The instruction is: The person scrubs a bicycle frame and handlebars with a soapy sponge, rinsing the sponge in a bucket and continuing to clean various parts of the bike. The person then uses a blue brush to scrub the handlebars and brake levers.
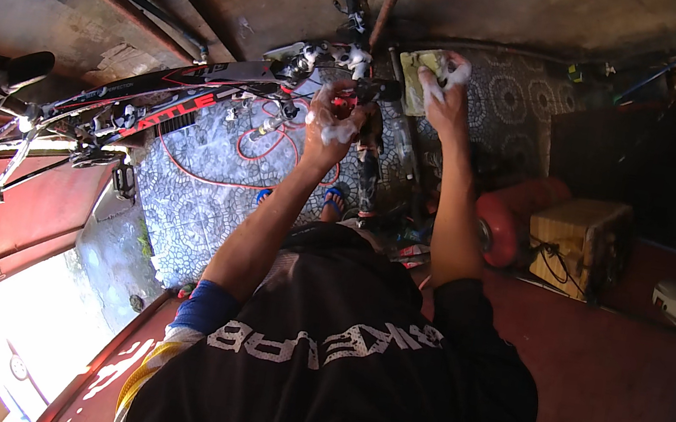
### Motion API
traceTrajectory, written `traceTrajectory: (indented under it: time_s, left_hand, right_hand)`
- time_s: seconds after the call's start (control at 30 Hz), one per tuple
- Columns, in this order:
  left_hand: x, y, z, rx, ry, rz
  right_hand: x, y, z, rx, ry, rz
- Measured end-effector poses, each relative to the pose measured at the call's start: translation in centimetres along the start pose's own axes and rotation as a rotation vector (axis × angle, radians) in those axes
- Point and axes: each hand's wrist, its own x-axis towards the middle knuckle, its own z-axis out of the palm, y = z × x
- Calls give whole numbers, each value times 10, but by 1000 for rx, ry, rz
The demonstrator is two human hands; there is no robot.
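Head view: our right hand (449,90) clamps the sponge (413,87), right of the bike (236,73), which runs leftward by the floor's (202,217) far edge; our left hand (331,125), nearer, curls at its front, hold unclear.

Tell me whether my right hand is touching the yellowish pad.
Touching. The head view shows your right hand holding the yellowish pad by its right side.

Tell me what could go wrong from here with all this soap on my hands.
Your soapy right hand might let the yellowish sponge or cloth slip. Your left hand is sudsy too, so it could slide off the front end of the bicycle. The looped red hose on the patterned floor lies near your blue flip-flops and might trip you.
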Motion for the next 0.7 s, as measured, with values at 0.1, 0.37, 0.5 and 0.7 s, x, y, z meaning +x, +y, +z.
traceTrajectory:
  time_s: [0.1, 0.37, 0.5, 0.7]
  left_hand:
    - [1, -4, -5, 86, 38, 155]
    - [25, 49, -35, 400, -345, 66]
    - [30, 43, -34, 369, -396, 123]
    - [36, 35, -35, 521, -399, 452]
  right_hand:
    - [8, -24, -21, 104, -111, -42]
    - [-9, -37, -13, 239, -366, 196]
    - [-39, 0, 23, 328, -155, 273]
    - [-54, 14, 32, 371, -113, 299]
